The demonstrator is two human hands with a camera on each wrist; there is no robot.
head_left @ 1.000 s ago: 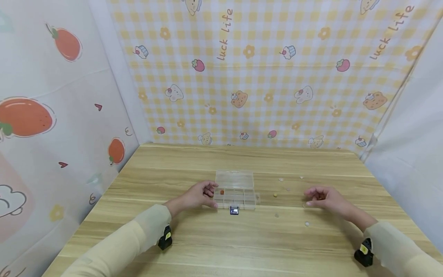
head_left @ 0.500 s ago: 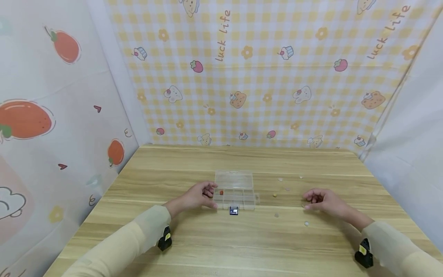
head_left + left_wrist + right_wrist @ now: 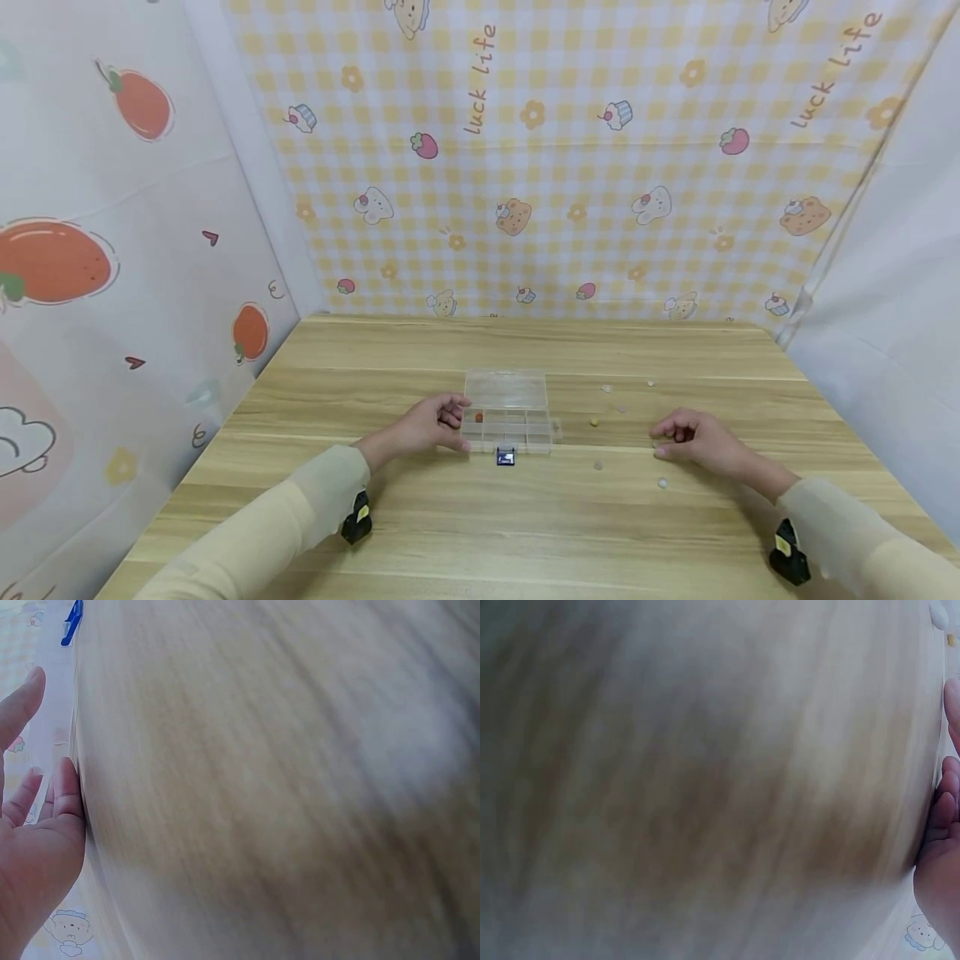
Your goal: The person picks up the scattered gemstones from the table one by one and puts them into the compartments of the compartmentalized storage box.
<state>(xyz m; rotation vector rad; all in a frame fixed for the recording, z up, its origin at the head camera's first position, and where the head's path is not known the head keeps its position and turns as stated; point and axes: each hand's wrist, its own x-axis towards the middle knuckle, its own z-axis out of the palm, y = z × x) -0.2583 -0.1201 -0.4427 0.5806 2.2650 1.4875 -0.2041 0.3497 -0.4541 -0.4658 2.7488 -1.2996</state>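
Observation:
A clear plastic compartment box [image 3: 516,437] lies on the table with its lid [image 3: 506,387] tipped back. An orange-red bead [image 3: 478,417] sits in its back-left compartment. My left hand [image 3: 423,423] holds the box's left side, thumb at the front corner and forefinger near the back. A blue latch [image 3: 506,457] hangs at the box's front. My right hand [image 3: 701,437] is low over the table on the right, thumb and forefinger slightly apart around a tiny clear piece [image 3: 655,444]; contact cannot be made out. Its other fingers are curled.
Scattered between box and right hand are a yellow bead [image 3: 595,422], a grey-white piece [image 3: 597,465], a round whitish piece [image 3: 662,482] and several pale bits, one pale piece [image 3: 606,389] farther back. Printed cloth [image 3: 540,275] hangs behind the wooden table [image 3: 420,525].
My right hand has shifted slightly left and its thumb and forefinger have come nearer the tiny clear piece. My left hand stays on the box. The head view has drifted a little.

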